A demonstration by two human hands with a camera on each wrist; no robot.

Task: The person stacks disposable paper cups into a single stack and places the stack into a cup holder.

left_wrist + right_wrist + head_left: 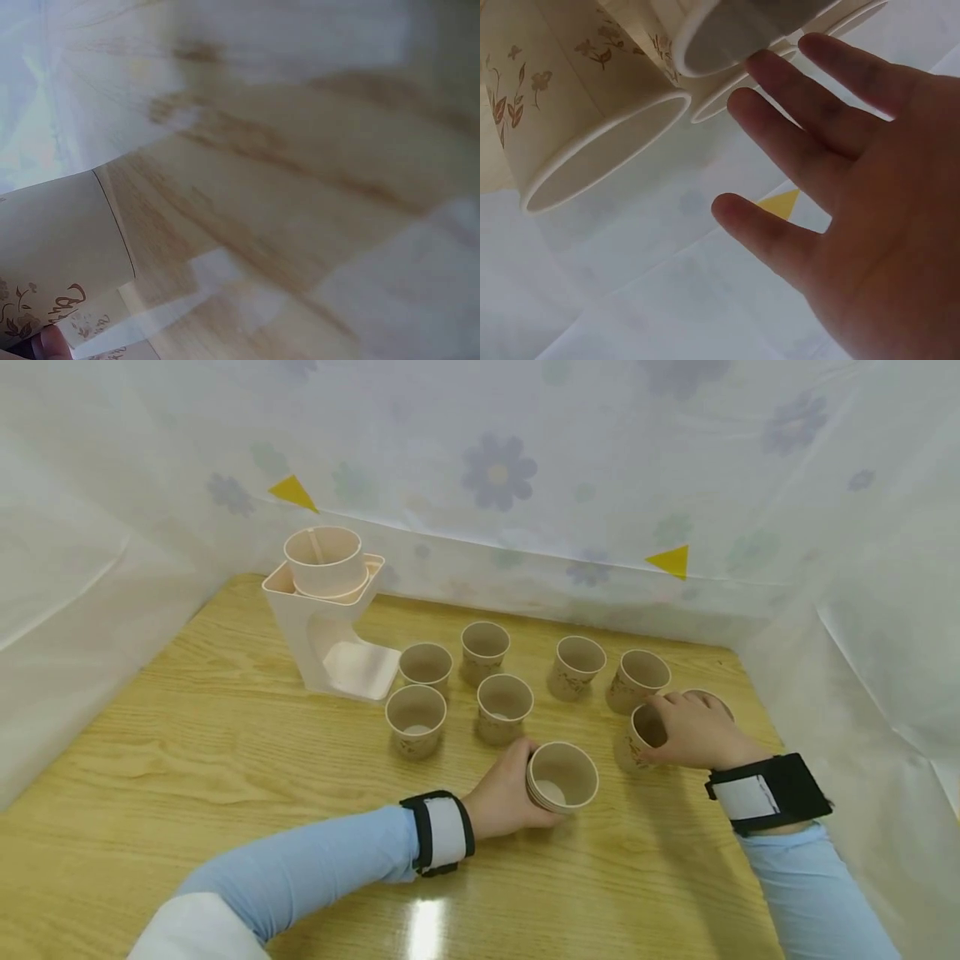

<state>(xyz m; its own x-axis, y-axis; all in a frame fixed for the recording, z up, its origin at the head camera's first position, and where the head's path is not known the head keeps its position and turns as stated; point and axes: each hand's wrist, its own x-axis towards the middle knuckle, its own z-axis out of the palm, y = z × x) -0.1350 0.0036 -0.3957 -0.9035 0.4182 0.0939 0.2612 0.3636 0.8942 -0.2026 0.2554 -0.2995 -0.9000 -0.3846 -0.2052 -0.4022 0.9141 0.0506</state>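
My left hand (504, 795) grips a small stack of nested beige paper cups (564, 768) near the table's middle, its thumb and fingers round the side. Several rims show on the stack. In the left wrist view, the printed side of a cup (56, 240) fills the lower left, with a fingertip below it. Over on the right, my right hand (693, 731) reaches over a paper cup (632, 750), and another cup (712, 697) is partly hidden behind it. The right wrist view shows that hand's fingers (795, 150) spread and nearly straight close to cup rims; contact is unclear.
Several single paper cups stand upright, such as a cup (416, 739) at left, a cup (505, 710) at centre and a cup (576, 670) farther back. A pale stand (300, 627) with a round container on top is at back left. White curtains (480, 552) border the wooden table (247, 760).
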